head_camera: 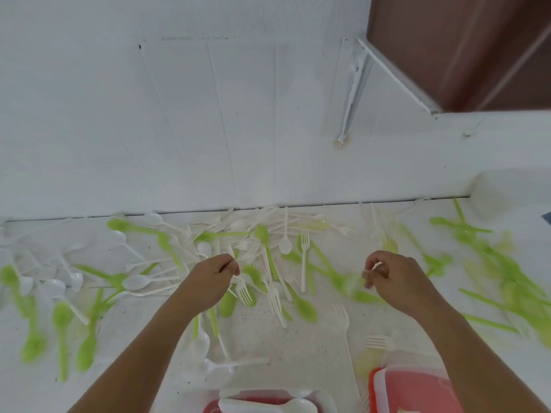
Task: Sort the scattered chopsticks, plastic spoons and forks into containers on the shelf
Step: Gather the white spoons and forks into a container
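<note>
1. Green and white spoons [61, 315] lie scattered over the left end of the shelf [313, 353].
2. The left hand [213, 278] hovers over a mixed pile [274, 293] mid-shelf. Its fingers [229, 263] are curled, but it cannot be told whether they hold anything.
3. A red container [210, 408] at the near edge holds white spoons.
4. The right hand [390, 275] pinches a thin white utensil [376, 266].
5. A lidded red container [417, 389] sits at the near edge, and green cutlery [489, 263] covers the right end.

White forks [303, 263], white spoons [285, 244] and green spoons [262, 234] lie flat, overlapping, across the shelf [298, 353]. 2 red containers [417, 389] stand at its near edge, the left one [253, 400] holding white spoons.
</note>
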Tool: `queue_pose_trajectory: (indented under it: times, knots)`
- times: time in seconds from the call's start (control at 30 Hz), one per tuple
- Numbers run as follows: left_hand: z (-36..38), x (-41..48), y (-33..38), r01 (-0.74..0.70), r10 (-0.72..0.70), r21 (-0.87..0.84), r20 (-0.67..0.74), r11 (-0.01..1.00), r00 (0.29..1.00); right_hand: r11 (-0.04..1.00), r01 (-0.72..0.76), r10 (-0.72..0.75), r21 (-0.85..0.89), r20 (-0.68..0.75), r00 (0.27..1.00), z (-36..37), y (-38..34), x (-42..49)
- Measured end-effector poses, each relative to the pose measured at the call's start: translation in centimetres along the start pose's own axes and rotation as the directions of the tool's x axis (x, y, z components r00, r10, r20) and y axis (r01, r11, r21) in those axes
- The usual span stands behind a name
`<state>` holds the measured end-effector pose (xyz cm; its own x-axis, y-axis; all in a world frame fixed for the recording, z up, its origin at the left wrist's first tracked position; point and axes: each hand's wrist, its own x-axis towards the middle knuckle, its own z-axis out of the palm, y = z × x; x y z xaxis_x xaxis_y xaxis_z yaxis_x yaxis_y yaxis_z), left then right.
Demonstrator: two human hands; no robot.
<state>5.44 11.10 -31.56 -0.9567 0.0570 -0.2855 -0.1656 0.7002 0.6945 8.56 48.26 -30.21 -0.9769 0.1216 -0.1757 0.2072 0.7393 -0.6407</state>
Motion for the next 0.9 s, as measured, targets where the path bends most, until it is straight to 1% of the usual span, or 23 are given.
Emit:
queue_pose_trajectory:
  times: [0.07, 0.13, 0.17, 0.2, 0.23, 0.3, 0.33, 0.37, 0.4, 0.47, 0.5, 0.53, 0.57, 0.63, 0.73, 0.83, 0.9]
  knots:
    - [-0.1, 1.0, -0.5, -0.028, 0.029, 0.048, -0.029, 0.998, 0.999, 0.998, -0.015, 0.01, 0.056, 0.088, 0.996, 0.1, 0.1, 0.1]
    - [-0.2, 2.0, -1.3, -0.094, 0.098, 0.098, -0.031, 0.991, 0.995, 0.993, -0.037, 0.021, 0.116, 0.134, 0.991, 0.2, 0.0, 0.2]
    - [-0.3, 2.5, -1.9, -0.143, 0.147, 0.154, -0.014, 0.978, 0.989, 0.988, -0.046, 0.026, 0.149, 0.131, 0.991, 0.5, 0.0, 0.5]
    - [-0.4, 3.0, -2.6, -0.202, 0.204, 0.214, 0.013, 0.956, 0.979, 0.986, -0.05, 0.035, 0.159, 0.098, 0.995, 0.9, 0.0, 0.7]
    - [-0.5, 3.7, -3.3, -0.272, 0.27, 0.274, 0.046, 0.922, 0.962, 0.988, -0.056, 0.051, 0.142, 0.039, 0.998, 1.2, -0.1, 1.0]
    - [-0.6, 4.9, -4.1, -0.382, 0.358, 0.405, 0.138, 0.831, 0.924, 0.973, -0.1, 0.113, 0.206, -0.055, 0.992, 1.9, -0.2, 1.7]
    - [-0.5, 5.4, -4.3, -0.43, 0.381, 0.475, 0.201, 0.768, 0.902, 0.956, -0.116, 0.141, 0.27, -0.076, 0.987, 2.1, -0.2, 2.0]
    - [-0.4, 5.8, -4.3, -0.468, 0.389, 0.531, 0.261, 0.706, 0.883, 0.948, -0.139, 0.165, 0.288, -0.065, 0.984, 2.2, -0.2, 2.2]
    - [-0.2, 6.3, -4.4, -0.495, 0.39, 0.558, 0.305, 0.666, 0.869, 0.952, -0.145, 0.159, 0.269, -0.031, 0.987, 2.5, -0.1, 2.3]
    - [0.2, 7.3, -4.5, -0.548, 0.436, 0.538, 0.333, 0.64, 0.836, 0.986, -0.144, 0.135, 0.078, 0.111, 0.985, 3.5, 0.3, 1.9]
    - [0.4, 7.7, -4.6, -0.578, 0.465, 0.516, 0.344, 0.632, 0.816, 0.988, -0.148, 0.152, -0.036, 0.168, 0.974, 4.2, 0.4, 1.6]
    - [0.6, 8.1, -4.8, -0.605, 0.498, 0.501, 0.346, 0.619, 0.795, 0.98, -0.15, 0.173, -0.132, 0.189, 0.966, 4.8, 0.5, 1.3]
    - [0.9, 8.6, -4.9, -0.627, 0.517, 0.489, 0.356, 0.607, 0.778, 0.968, -0.156, 0.191, -0.195, 0.176, 0.966, 5.4, 0.7, 1.1]
    - [1.4, 9.2, -4.9, -0.647, 0.535, 0.475, 0.366, 0.597, 0.762, 0.954, -0.181, 0.216, -0.238, 0.129, 0.968, 5.9, 1.0, 1.3]
    - [1.7, 9.5, -4.8, -0.656, 0.546, 0.434, 0.364, 0.617, 0.754, 0.949, -0.265, 0.277, -0.171, 0.051, 0.96, 5.7, 1.7, 1.8]
    - [1.5, 9.5, -4.4, -0.655, 0.563, 0.438, 0.337, 0.615, 0.754, 0.938, -0.306, 0.318, -0.16, 0.054, 0.947, 5.5, 1.6, 1.9]
    - [1.3, 9.3, -4.1, -0.668, 0.593, 0.432, 0.313, 0.607, 0.742, 0.941, -0.297, 0.308, -0.163, 0.052, 0.95, 5.7, 1.5, 1.9]
